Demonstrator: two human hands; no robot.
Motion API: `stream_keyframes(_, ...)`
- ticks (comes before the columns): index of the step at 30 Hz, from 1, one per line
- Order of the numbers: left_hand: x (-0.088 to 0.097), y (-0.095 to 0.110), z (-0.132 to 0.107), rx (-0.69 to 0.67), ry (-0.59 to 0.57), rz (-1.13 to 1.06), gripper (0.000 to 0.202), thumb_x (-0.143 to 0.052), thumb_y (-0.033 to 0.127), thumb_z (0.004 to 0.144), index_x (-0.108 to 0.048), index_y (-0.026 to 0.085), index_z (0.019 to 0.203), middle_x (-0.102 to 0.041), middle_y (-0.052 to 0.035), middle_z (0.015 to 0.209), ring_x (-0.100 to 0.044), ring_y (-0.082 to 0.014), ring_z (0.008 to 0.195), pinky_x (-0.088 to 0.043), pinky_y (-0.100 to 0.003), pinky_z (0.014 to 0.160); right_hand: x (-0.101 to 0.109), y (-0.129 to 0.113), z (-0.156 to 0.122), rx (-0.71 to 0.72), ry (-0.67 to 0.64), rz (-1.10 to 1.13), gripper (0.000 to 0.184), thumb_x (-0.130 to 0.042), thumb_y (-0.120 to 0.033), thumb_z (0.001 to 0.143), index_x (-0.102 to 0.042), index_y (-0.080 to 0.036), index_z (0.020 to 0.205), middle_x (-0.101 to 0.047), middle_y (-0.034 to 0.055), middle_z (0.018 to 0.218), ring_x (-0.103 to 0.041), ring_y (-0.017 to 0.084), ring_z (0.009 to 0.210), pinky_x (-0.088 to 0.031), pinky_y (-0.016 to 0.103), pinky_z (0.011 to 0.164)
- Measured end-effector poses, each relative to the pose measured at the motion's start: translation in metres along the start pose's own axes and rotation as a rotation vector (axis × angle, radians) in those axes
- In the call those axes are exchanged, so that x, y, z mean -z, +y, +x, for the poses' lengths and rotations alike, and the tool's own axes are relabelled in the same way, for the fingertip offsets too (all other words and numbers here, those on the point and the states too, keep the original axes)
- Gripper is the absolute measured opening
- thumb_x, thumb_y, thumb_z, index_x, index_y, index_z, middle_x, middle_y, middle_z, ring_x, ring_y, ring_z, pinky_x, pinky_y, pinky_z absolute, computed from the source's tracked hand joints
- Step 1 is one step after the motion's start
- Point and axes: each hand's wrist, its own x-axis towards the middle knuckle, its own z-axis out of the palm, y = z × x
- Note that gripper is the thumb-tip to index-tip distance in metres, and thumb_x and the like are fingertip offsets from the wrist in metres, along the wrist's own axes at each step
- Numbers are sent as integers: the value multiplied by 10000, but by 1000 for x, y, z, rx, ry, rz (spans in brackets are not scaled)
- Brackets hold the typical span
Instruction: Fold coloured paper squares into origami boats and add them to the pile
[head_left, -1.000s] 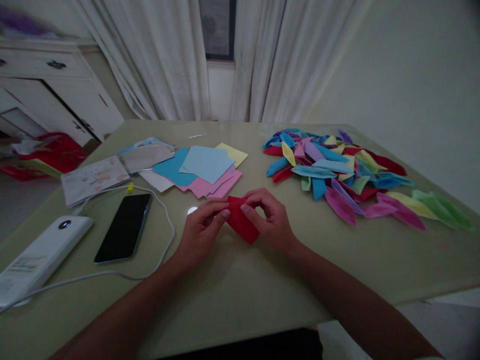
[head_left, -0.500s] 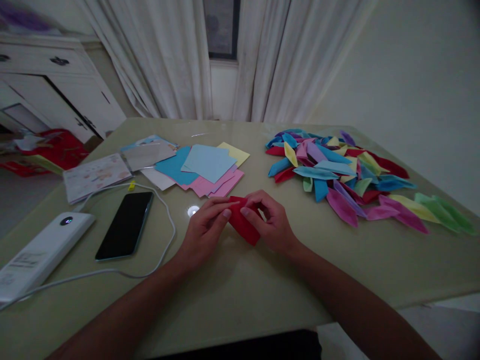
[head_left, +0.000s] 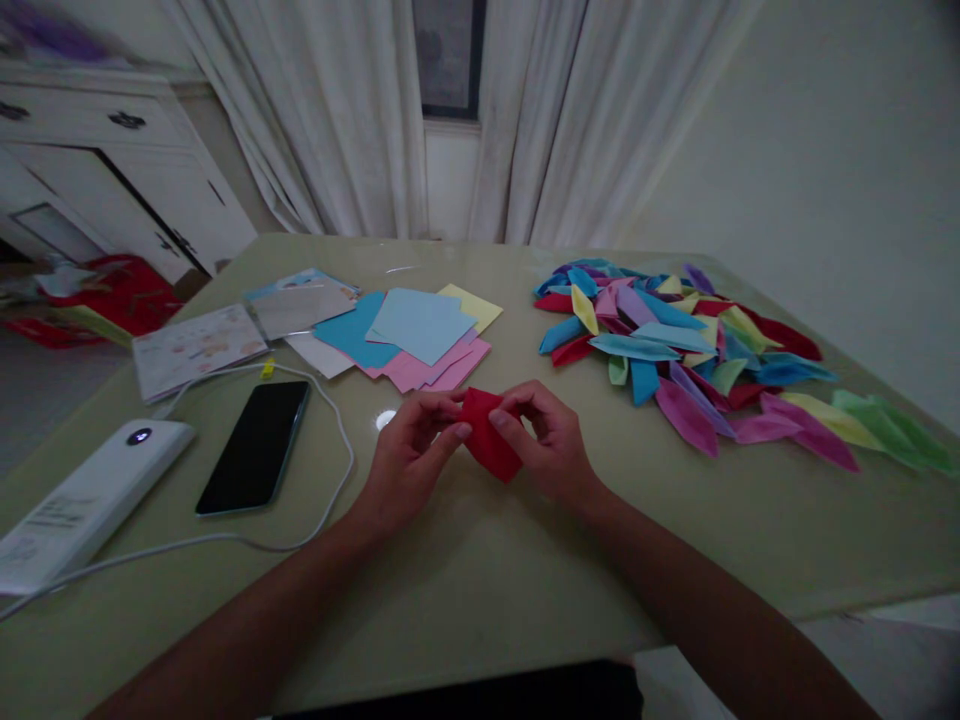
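A folded piece of red paper [head_left: 491, 445] is held between my two hands, just above the table's middle. My left hand [head_left: 412, 445] pinches its left edge between thumb and fingers. On the opposite edge, my right hand [head_left: 551, 440] grips it with the thumb on the near face. Behind my hands lie loose square sheets of coloured paper [head_left: 424, 325], in blue, pink and yellow. To the right is a heap of folded paper pieces [head_left: 675, 340] in many colours.
On the left are a black phone [head_left: 253, 448], a white power bank [head_left: 90, 505] and a looping white cable [head_left: 349, 440]. Printed packets [head_left: 199, 350] lie behind them. The table [head_left: 465, 600] ends near my body; curtains [head_left: 360, 130] hang beyond its far edge.
The red paper has turned slightly, so more of its broad face shows between my hands. My left fingers have shifted a little along its edge.
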Motion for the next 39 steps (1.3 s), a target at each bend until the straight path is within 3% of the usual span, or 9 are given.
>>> stream_keyframes(6, 2, 4, 3, 20, -2, 47, 174, -873, 332, 885, -780, 201, 951, -799, -128, 1220, -777, -244, 1067, -646, -378, 923, 0, -2, 0, 3, -16, -11, 186, -751, -385, 992, -681, -225, 927, -697, 13, 853, -648, 172, 767, -529, 310, 698)
stream_keyframes(15, -1, 10, 2, 79, 32, 18, 139, -852, 355, 904, -843, 220, 932, -842, -73, 985, -772, -195, 874, -643, -302, 781, 0, -4, 0, -1, 2, 35, 150, -758, -334, 983, -669, -230, 922, -693, 3, 847, -649, 159, 739, -525, 296, 667)
stream_keyframes(22, -1, 10, 1, 91, 101, 0, 209, -914, 310, 842, -841, 224, 1018, -846, -60, 969, -794, -191, 853, -659, -282, 753, -2, -2, -6, -52, -4, 101, 160, -765, -318, 985, -660, -248, 1083, -738, 12, 933, -724, 161, 782, -545, 255, 626)
stream_keyframes(27, 0, 12, 1, 78, 101, 17, 145, -895, 274, 859, -851, 223, 987, -847, -49, 935, -797, -173, 823, -658, -256, 739, 0, -4, -5, -57, -39, 105, 226, -770, -320, 989, -709, -248, 1195, -762, 9, 894, -719, 158, 760, -549, 259, 643)
stream_keyframes(31, -3, 15, 0, 56, 78, 49, 126, -893, 223, 851, -849, 227, 970, -842, -26, 919, -789, -144, 827, -644, -216, 765, 0, -8, -1, -35, -78, 71, 190, -832, -320, 932, -788, -235, 1097, -800, 36, 970, -728, 179, 856, -573, 300, 763)
stream_keyframes(34, -5, 15, -1, 88, 62, 17, 146, -889, 247, 854, -842, 227, 991, -843, -30, 927, -793, -155, 832, -651, -230, 757, 0, -12, 0, -68, -22, 73, 85, -792, -307, 955, -810, -230, 984, -799, 35, 913, -712, 180, 816, -554, 303, 724)
stream_keyframes(39, -4, 14, -1, 200, 5, 22, 102, -854, 302, 881, -834, 203, 893, -821, -30, 805, -756, -148, 695, -625, -226, 646, 0, -14, 3, -150, 0, 156, 94, -826, -312, 901, -807, -223, 922, -789, 24, 859, -690, 167, 737, -529, 291, 661)
